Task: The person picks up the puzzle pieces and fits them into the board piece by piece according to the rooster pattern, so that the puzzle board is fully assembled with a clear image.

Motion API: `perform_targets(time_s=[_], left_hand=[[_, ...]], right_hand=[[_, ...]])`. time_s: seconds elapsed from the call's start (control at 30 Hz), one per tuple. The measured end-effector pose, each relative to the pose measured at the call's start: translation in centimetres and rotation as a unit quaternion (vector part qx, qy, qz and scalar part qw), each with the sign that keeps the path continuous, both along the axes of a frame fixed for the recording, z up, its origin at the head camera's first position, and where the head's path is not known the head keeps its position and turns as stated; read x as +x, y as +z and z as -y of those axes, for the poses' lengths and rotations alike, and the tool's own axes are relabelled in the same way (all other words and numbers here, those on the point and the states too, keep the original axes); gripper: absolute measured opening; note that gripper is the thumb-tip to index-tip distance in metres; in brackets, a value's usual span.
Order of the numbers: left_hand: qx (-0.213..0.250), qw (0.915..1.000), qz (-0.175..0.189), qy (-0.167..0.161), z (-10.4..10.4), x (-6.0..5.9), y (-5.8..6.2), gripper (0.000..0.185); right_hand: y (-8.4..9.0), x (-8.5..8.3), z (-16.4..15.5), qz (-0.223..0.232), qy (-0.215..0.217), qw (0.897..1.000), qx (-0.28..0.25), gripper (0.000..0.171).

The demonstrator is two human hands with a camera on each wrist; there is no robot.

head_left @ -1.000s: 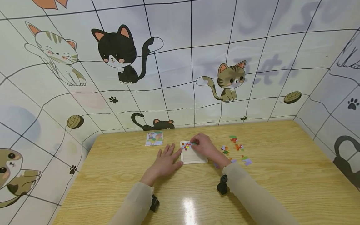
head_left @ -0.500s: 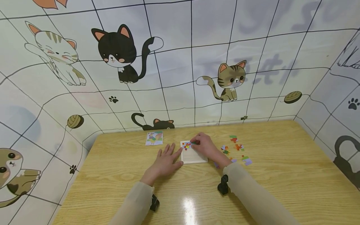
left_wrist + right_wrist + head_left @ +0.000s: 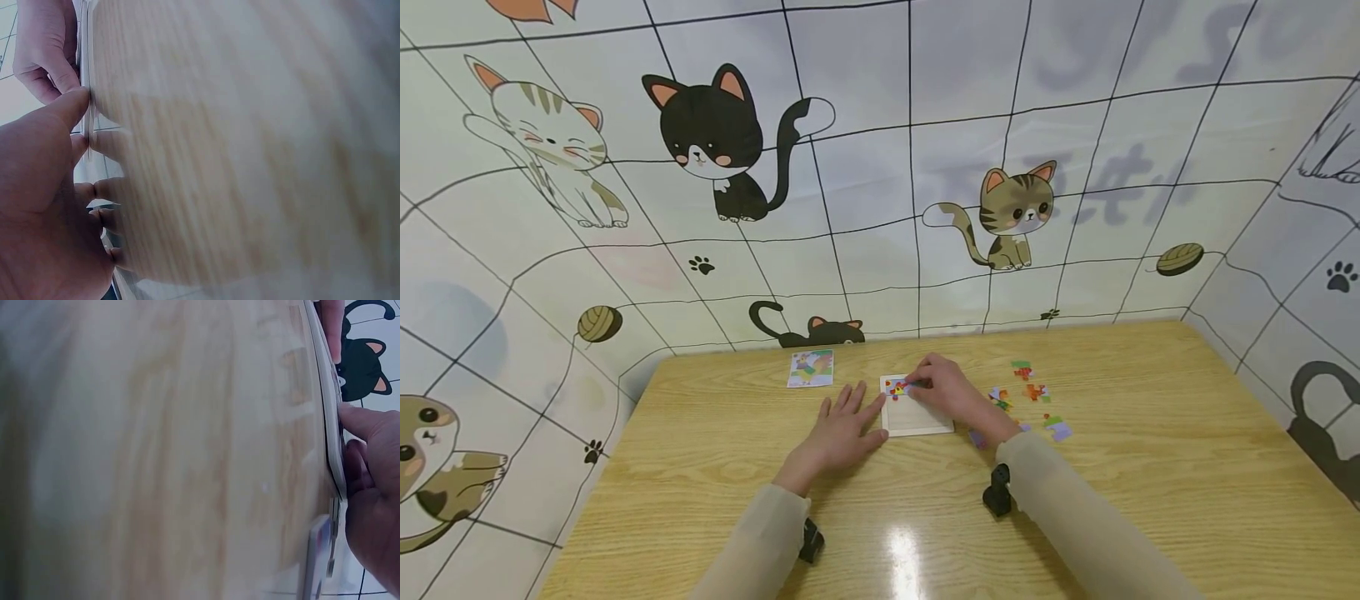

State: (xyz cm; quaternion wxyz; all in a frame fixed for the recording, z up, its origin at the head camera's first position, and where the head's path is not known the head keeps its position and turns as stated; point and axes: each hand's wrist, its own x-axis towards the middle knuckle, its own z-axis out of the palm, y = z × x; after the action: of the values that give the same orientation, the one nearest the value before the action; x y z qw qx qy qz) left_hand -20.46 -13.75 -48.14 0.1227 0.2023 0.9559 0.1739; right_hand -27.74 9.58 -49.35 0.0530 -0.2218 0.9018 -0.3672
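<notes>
In the head view, a white puzzle tray is seen lying flat on the wooden table, just below the centre of the frame. The left hand is laid flat on the table to the left of the tray, its fingers spread and straight, with the thumb side touching the tray's left edge. The right hand is placed over the tray's upper right part; a coloured puzzle piece is pressed or pinched under its curled fingertips at the tray's upper left corner, though which of the two cannot be told. The tray is nearly square, so no long axis is made out; its sides are set roughly parallel to the table's edges.

Loose puzzle pieces are scattered to the right of the right hand, well apart from the tray. A small picture card is seen left of the tray, near the wall. No writing can be read on card, tray or pieces.

In the left wrist view the thumb is seen against the tray's thin edge; in the right wrist view the tray's edge is met by a fingertip
</notes>
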Motion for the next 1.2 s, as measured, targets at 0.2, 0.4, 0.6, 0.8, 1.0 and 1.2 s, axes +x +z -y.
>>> perform_targets(time_s=[0.2,0.4,0.6,0.8,1.0,1.2], left_hand=[[0.002,1.0,0.0,0.002,0.0,0.0,0.0,0.064],[0.004,1.0,0.002,0.002,-0.1,0.0,0.1,0.064],[0.008,1.0,-0.001,0.003,-0.1,0.0,0.1,0.064],[0.016,0.9999,0.003,0.005,-0.1,0.1,0.1,0.064],[0.019,0.9998,0.008,0.008,-0.1,0.2,0.0,0.064],[0.021,0.9998,-0.001,0.003,0.0,0.0,-0.4,0.063]], right_hand=[[-0.1,-0.1,0.1,-0.009,0.005,1.0,0.006,0.019],[-0.3,0.0,0.1,-0.004,0.001,1.0,0.0,0.019],[-0.3,-0.1,0.2,0.009,-0.013,1.0,-0.009,0.019],[0.0,0.1,0.0,0.005,-0.016,1.0,-0.026,0.022],[1.1,0.0,-1.9,0.0,-0.028,0.996,-0.083,0.028],[2.0,-0.6,-6.0,0.001,-0.047,0.995,-0.084,0.031]])
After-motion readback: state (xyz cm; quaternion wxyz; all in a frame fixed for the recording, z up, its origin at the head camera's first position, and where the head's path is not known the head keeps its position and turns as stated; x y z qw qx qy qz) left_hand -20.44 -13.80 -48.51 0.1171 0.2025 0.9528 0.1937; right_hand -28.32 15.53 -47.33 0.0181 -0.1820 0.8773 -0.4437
